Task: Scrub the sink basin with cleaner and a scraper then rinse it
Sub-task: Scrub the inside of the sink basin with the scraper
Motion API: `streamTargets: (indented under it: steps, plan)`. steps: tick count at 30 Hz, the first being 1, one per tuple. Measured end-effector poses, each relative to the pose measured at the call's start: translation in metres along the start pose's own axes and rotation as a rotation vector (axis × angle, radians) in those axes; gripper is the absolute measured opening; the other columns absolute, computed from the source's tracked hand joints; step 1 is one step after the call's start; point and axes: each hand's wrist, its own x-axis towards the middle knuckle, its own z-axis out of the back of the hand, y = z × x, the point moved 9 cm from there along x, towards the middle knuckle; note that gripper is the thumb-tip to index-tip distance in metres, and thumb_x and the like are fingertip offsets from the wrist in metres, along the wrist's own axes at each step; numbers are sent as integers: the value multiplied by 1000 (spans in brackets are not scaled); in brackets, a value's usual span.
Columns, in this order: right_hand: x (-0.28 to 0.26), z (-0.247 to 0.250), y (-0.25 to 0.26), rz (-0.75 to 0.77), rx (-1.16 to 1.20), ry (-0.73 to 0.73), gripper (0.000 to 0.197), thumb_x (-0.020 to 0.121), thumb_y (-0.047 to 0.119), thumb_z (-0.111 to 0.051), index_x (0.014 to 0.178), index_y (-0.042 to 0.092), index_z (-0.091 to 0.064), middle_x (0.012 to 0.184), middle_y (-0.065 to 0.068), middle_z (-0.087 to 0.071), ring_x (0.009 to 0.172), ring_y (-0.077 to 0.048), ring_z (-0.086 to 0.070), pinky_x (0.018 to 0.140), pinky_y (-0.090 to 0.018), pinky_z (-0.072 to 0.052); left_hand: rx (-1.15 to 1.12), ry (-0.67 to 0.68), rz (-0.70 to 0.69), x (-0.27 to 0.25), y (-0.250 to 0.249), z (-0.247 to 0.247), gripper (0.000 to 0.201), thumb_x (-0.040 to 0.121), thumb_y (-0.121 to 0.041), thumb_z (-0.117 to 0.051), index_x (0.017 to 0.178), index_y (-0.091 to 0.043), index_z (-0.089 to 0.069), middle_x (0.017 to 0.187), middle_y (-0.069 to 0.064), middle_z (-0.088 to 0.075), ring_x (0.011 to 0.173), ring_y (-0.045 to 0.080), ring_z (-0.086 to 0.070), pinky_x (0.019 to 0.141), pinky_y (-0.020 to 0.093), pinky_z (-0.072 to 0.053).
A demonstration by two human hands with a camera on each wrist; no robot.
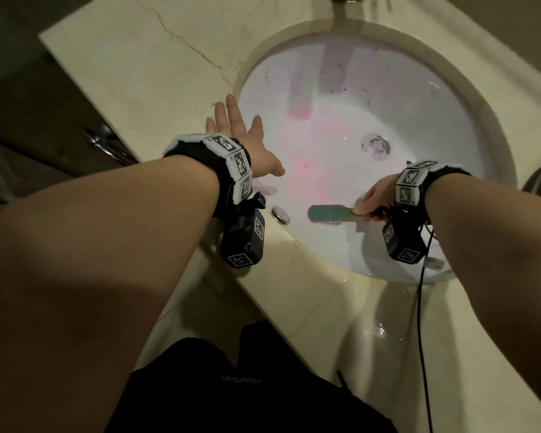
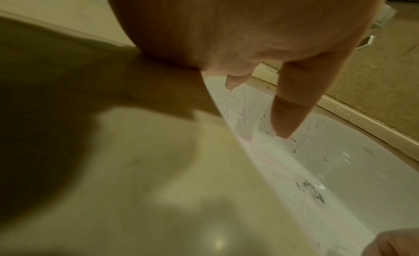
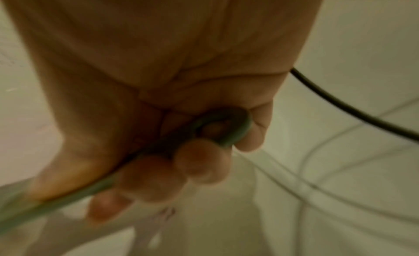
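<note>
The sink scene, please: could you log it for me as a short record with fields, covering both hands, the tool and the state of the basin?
left hand: left hand open, fingers spread, resting on the countertop at the basin's edge
right hand: right hand grips the handle of the scraper
scraper: green, blade lying against the near wall of the sink basin
basin state: pink cleaner smeared across the white surface, streaks on the far wall
drain: drain at the bottom, uncovered
water: none seen running
</note>
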Motion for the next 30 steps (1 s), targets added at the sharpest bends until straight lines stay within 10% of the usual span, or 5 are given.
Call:
streamTargets:
  steps: [8, 15, 19, 24, 30]
  plan:
    - [11, 34, 8, -8, -395, -413, 45, 86, 58, -50, 74, 16, -63, 77, -4, -63, 77, -25, -56, 94, -38, -43, 7, -11, 9, -1, 0, 1, 100, 79, -56, -62, 151, -25, 1, 150, 14, 33, 139, 32, 29, 116, 47, 12]
    - [-1, 3, -3, 25, -5, -54, 27, 88, 25, -63, 65, 11, -65, 52, 2, -57, 41, -8, -51, 47, -16, -44, 16, -1, 12, -2, 1, 1, 100, 80, -54, -62, 151, -25, 3, 150, 14, 33, 139, 32, 29, 116, 46, 12]
    - [-1, 16, -6, -38, -44, -208, 32, 89, 34, -61, 68, 9, -62, 55, -1, -60, 46, -12, -55, 52, -18, -45, 26, -8, 11, -4, 0, 2, 99, 80, -54, -61, 151, -24, 2, 150, 15, 32, 139, 32, 28, 116, 46, 12]
    - [-6, 53, -13, -72, -199, -511, 30, 90, 43, -56, 81, 14, -61, 96, -8, -59, 90, -25, -54, 93, -35, -43, 28, -23, 9, -2, -1, 1, 100, 79, -54, -62, 151, -24, 1, 150, 15, 31, 139, 32, 28, 116, 46, 12]
    - [-21, 22, -30, -115, -138, -157, 30, 87, 26, -65, 61, 12, -64, 51, 1, -57, 45, -11, -49, 55, -22, -41, 50, -32, 10, -1, 0, 1, 101, 79, -54, -62, 151, -23, 1, 151, 15, 31, 140, 32, 27, 116, 46, 12]
